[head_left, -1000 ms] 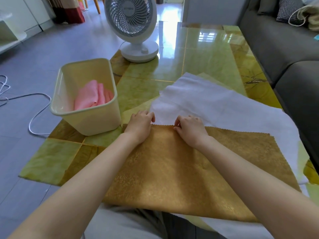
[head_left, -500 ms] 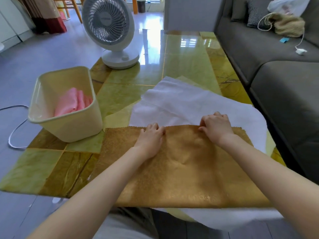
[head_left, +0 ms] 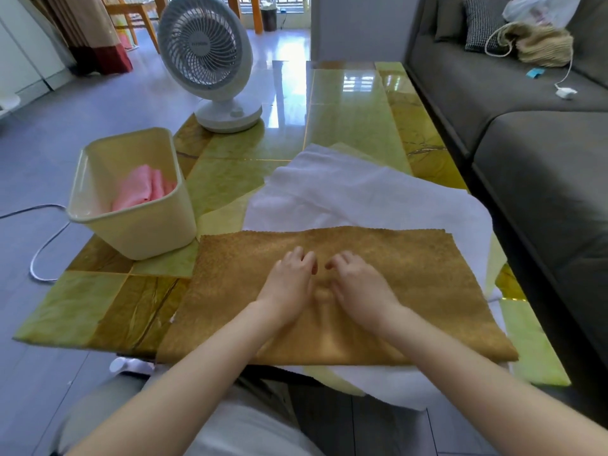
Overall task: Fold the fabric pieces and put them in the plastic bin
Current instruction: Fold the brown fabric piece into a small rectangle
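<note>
A person's left grip (head_left: 289, 284) and right grip (head_left: 358, 286), fingers loosely bent and clamped on nothing, are pressing side by side on the gold fabric (head_left: 427, 291). It is lying over white fabric (head_left: 345, 195) on the desk (head_left: 345, 126), and pink fabric (head_left: 141, 189) is sitting in the plastic bin (head_left: 148, 232) nearby.

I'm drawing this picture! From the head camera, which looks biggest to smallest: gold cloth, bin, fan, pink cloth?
1. gold cloth
2. bin and fan look alike; fan is farther, so unranked
3. pink cloth

glossy green table (head_left: 348, 126), grey sofa (head_left: 526, 143), white fan (head_left: 205, 57), grey floor (head_left: 82, 113)
</note>
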Motion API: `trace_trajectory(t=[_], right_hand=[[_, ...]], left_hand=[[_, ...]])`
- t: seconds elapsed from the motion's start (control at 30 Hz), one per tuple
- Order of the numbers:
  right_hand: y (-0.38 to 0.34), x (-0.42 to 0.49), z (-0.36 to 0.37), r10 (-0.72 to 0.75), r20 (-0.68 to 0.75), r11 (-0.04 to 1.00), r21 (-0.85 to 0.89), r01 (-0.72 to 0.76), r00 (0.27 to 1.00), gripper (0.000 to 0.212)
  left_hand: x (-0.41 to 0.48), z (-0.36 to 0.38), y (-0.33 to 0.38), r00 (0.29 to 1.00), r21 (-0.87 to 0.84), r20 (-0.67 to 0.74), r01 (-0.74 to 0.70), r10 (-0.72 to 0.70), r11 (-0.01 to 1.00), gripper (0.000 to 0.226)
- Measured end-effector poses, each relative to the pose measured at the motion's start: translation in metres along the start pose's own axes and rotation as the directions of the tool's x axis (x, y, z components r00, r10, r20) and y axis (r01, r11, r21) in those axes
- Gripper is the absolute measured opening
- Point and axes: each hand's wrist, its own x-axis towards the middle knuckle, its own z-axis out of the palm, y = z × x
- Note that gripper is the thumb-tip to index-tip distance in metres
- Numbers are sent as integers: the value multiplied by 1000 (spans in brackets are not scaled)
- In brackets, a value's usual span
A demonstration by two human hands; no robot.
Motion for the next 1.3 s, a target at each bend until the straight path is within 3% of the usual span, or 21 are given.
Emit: trace_trajectory(t=[0.13,0.33,0.57,0.7,0.8,1.07,1.3], right_hand=[[-15,-32,19,-37,8,999,32,37,999,26],[-16,-71,18,-66,12,998,21,66,998,25],[-6,-110,15,-104,32,993,-56,105,994,41],[-1,-120,9,-124,-16,991,48,125,992,24],[7,-121,0,-79,-27,994,69,81,996,27],[29,-120,-28,56,-73,994,-95,-63,996,23],[33,-105,-53,28,51,990,-139,-20,998,29]], left_hand=[[-31,12,10,1000,120,20,2,-4,993,19],[-68,14,13,998,169,24,-65,62,983,22],[-105,13,12,990,199,56,-136,128,970,28],[-116,7,8,980,215,106,-189,169,958,33],[-121,5,5,982,183,87,-181,167,966,28],[-122,-20,-9,995,71,-31,-87,90,994,17],[-105,-50,-13,948,-90,317,29,1,995,36]])
